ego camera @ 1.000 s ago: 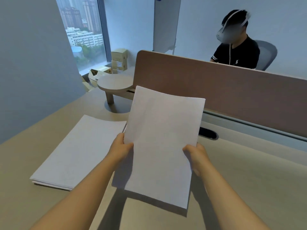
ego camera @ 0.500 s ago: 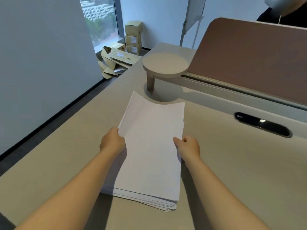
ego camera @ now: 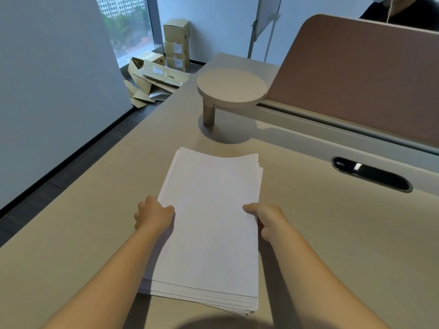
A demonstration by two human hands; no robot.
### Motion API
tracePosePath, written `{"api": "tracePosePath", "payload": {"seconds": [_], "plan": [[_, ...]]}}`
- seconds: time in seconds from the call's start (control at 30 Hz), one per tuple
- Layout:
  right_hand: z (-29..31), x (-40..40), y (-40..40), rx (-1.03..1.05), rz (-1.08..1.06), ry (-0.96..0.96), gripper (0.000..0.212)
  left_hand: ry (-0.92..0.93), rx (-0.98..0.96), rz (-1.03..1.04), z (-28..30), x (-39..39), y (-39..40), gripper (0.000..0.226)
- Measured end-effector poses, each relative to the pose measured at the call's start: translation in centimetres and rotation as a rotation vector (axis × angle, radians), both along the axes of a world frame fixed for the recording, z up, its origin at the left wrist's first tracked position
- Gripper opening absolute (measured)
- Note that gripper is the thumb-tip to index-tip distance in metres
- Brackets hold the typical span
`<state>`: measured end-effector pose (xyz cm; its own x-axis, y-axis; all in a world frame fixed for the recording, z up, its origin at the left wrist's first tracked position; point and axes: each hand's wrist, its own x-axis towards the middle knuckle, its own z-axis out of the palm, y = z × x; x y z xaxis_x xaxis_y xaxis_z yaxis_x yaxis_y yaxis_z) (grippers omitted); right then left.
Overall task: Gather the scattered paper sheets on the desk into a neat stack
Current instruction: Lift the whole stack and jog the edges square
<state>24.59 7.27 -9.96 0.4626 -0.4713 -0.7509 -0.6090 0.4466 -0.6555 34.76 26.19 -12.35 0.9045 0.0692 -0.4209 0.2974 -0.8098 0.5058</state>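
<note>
A thick stack of white paper sheets [ego camera: 209, 222] lies on the beige desk [ego camera: 332, 233] in front of me, its edges slightly uneven at the near right corner. My left hand [ego camera: 153, 213] grips the stack's left edge, thumb on top and fingers curled under. On the opposite side, my right hand [ego camera: 266, 218] holds the right edge the same way, thumb resting on the top sheet.
A round raised shelf [ego camera: 231, 87] on a post stands beyond the stack. A brown divider panel [ego camera: 356, 74] runs along the desk's back, with a dark cable slot [ego camera: 371, 174] before it. Cardboard boxes [ego camera: 175, 43] sit on the floor by the window. A person sits behind the divider.
A second ago I held a few sheets in the air to the right of the pile. They now lie on top of the stack, and both hands hold its side edges.
</note>
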Motion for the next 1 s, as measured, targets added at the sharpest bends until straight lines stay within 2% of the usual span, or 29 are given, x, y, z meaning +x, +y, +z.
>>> {"api": "tracePosePath", "payload": {"seconds": [0.13,0.23,0.27,0.33,0.43,0.53,0.67,0.77,0.87,1.0], "plan": [[-1.5,0.6,1.0,-0.056,0.046,0.008,0.048,-0.025,-0.019,-0.021,-0.4,-0.2,0.4,0.044],[-2.4,0.5,1.5,-0.389,0.146,0.118,0.039,-0.037,-0.018,-0.034,-0.7,-0.2,0.4,0.044],[-2.3,0.5,1.5,-0.435,0.151,0.141,0.040,-0.043,-0.017,-0.038,-0.8,-0.2,0.4,0.043],[-2.5,0.7,1.2,-0.404,0.148,0.111,0.044,-0.051,-0.025,-0.043,-0.8,-0.3,0.3,0.042],[-2.8,0.7,0.8,-0.196,0.035,-0.019,0.053,-0.053,-0.045,-0.045,-0.7,-0.6,0.0,0.041],[-3.5,-1.0,0.2,-0.135,0.020,-0.118,0.050,-0.052,-0.065,-0.071,-0.5,-1.7,-0.8,0.040],[-3.9,-5.4,-1.5,-0.171,-0.080,-0.219,0.051,-0.039,-0.133,-0.132,-0.7,-4.4,-2.6,0.038],[-3.2,-10.0,-3.9,-0.186,-0.136,-0.210,0.062,-0.011,-0.212,-0.211,-0.9,-7.8,-4.5,0.037],[-2.3,-14.7,-6.5,-0.153,-0.079,-0.240,0.041,-0.023,-0.255,-0.285,-1.2,-11.3,-6.4,0.036],[-1.9,-20.5,-9.0,-0.166,-0.071,-0.332,0.045,-0.074,-0.267,-0.388,-1.8,-16.0,-9.6,0.025]]}}
